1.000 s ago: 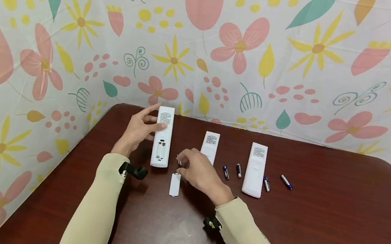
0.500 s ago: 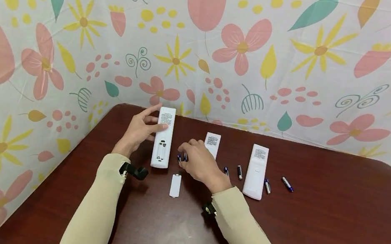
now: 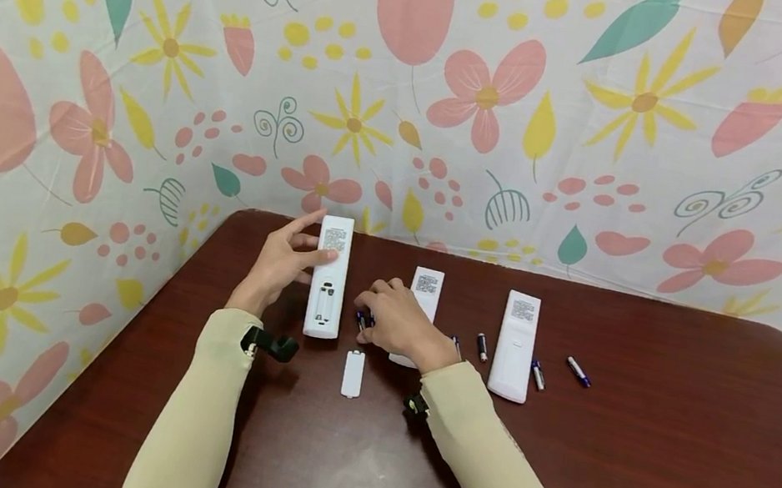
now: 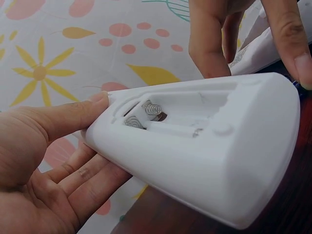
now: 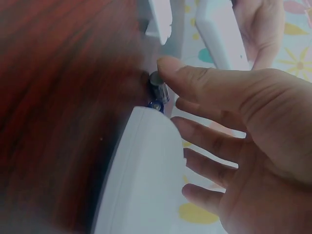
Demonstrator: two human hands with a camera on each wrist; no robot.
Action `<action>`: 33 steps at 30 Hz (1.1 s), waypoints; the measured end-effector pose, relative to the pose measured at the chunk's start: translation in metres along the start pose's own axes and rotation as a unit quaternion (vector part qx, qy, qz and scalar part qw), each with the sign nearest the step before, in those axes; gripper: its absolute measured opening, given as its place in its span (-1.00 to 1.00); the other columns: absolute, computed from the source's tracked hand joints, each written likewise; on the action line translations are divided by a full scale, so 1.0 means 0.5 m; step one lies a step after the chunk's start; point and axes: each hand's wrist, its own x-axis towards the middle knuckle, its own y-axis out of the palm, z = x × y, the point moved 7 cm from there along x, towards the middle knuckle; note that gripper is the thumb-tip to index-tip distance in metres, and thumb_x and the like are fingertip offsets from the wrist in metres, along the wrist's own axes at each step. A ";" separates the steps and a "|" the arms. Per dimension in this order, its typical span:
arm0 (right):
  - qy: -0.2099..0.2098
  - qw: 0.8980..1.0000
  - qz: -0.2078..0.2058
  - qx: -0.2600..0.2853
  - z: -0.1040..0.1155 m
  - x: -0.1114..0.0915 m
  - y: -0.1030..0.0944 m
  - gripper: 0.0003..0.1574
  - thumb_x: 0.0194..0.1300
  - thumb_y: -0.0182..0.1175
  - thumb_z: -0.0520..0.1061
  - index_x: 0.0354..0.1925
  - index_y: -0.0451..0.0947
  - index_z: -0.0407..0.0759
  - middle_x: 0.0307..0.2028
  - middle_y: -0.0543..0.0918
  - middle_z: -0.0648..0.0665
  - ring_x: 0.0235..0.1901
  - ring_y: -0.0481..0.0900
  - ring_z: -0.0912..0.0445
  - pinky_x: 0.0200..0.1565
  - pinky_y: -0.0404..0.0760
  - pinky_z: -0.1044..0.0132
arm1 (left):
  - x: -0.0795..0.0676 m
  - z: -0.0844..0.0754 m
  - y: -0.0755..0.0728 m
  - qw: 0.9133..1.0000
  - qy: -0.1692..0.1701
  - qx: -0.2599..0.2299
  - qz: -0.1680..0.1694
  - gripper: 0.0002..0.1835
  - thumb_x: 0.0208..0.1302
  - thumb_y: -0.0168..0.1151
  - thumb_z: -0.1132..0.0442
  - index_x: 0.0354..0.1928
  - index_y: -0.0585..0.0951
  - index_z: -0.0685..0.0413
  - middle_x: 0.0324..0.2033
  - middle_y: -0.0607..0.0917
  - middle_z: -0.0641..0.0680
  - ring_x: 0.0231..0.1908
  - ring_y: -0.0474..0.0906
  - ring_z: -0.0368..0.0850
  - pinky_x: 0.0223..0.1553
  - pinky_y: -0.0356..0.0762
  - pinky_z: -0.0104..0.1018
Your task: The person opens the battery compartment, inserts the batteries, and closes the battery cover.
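Note:
My left hand (image 3: 276,262) grips a white remote control (image 3: 331,269), thumb on its back and fingers behind it. Its battery compartment (image 4: 183,112) is uncovered and holds no batteries; metal springs show at one end. Two blue-and-silver batteries (image 3: 361,322) lie on the table just right of this remote. Over them reaches my right hand (image 3: 396,319), thumb and forefinger spread around them. In the right wrist view, the thumb tip is right at one battery (image 5: 158,87), and the other fingers are loosely bent. A loose white battery cover (image 3: 352,374) lies nearer me.
A second white remote (image 3: 426,285) lies partly under my right hand. Farther right is a third remote (image 3: 515,347), face down, its cover fitted. Loose batteries lie beside these, including one battery (image 3: 482,347) and another battery (image 3: 578,372). A flowered cloth (image 3: 404,153) hangs behind the table.
My right hand has moved from above the battery cover slightly up and away, to the two batteries. The left hand keeps holding the remote almost still.

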 end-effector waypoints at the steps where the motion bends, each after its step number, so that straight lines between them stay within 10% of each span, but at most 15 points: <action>1: -0.001 1.000 0.002 -0.002 -0.001 0.001 0.001 -0.42 0.25 0.60 -0.04 0.19 0.71 -0.16 0.12 0.62 -0.20 0.17 0.44 -0.19 0.31 0.44 -0.11 | 0.000 0.000 0.000 1.000 0.000 -0.002 0.000 -0.18 0.38 0.51 0.23 0.60 0.40 -0.34 0.13 0.62 0.26 -0.15 0.73 0.09 -0.32 0.78 -0.17; 33: -0.012 1.000 -0.015 -0.007 -0.013 0.017 0.009 -0.45 0.07 0.69 0.11 -0.16 0.66 -0.15 -0.09 0.60 -0.10 0.09 0.43 -0.12 0.48 0.24 -0.06 | 0.002 -0.001 0.001 1.000 0.002 -0.003 -0.001 -0.17 0.37 0.52 0.25 0.61 0.40 -0.26 0.15 0.61 0.26 -0.10 0.70 0.09 -0.31 0.78 -0.18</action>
